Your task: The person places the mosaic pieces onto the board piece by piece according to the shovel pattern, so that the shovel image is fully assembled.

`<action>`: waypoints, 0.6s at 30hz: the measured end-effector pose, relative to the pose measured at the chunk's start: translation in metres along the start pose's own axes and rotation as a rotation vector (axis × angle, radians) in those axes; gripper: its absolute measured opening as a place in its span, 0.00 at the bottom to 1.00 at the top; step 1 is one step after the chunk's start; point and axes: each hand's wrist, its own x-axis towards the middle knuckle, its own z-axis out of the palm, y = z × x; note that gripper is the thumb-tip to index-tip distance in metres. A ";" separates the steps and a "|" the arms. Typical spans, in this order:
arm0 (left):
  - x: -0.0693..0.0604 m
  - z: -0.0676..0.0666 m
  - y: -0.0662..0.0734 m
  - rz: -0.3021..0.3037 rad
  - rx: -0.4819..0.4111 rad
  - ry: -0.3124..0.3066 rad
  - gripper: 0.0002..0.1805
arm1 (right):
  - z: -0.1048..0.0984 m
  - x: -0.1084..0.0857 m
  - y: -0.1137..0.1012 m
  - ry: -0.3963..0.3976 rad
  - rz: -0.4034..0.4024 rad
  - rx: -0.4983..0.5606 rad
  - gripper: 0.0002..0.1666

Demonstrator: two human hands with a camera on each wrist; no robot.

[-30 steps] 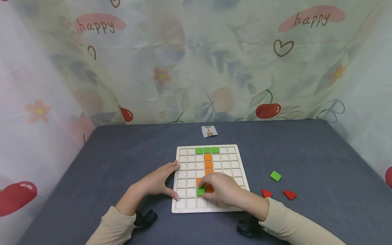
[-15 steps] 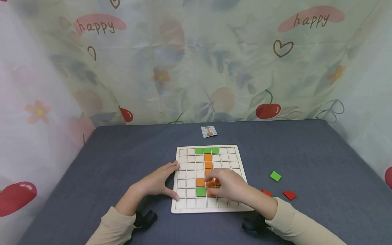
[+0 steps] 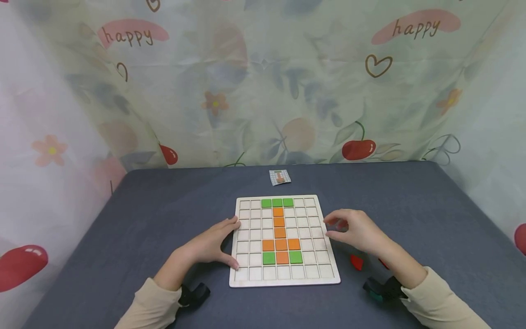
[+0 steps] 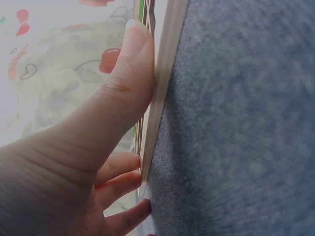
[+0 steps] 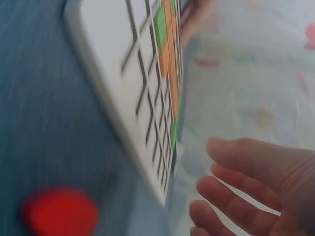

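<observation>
A white square grid board (image 3: 312, 274) lies on the table. It bears green square tiles (image 3: 295, 257) along its top row and on both sides of an orange tile (image 3: 281, 258) lower down; more orange tiles form a column with a crossbar. My left hand (image 3: 207, 242) rests at the board's left edge, thumb and fingers spread; the left wrist view has its thumb (image 4: 130, 73) touching the rim. Beyond the right edge hovers my right hand (image 3: 357, 230), fingers loosely bent. Nothing shows between its fingers (image 5: 236, 152) in the right wrist view.
A small printed card (image 3: 280, 177) lies behind the board. To the right, a red piece (image 3: 356, 262) sits near my right forearm, which partly covers another red piece (image 3: 384, 263). A patterned curtain (image 3: 263, 91) hangs behind the table.
My right hand has come off the board and moved right, uncovering a green tile right of the lower orange one. It now hides the loose green tile. My left hand stays put.
</observation>
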 end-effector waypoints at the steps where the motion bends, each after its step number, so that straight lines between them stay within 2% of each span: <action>1: 0.000 0.000 0.000 0.002 0.000 0.000 0.59 | -0.004 -0.002 0.004 0.001 0.009 0.002 0.15; 11: 0.000 0.000 -0.002 0.015 0.004 -0.007 0.59 | -0.028 -0.016 0.042 0.002 0.119 0.012 0.19; 18: 0.001 0.001 -0.003 0.011 0.012 -0.004 0.60 | -0.032 -0.021 0.058 -0.061 0.129 -0.013 0.22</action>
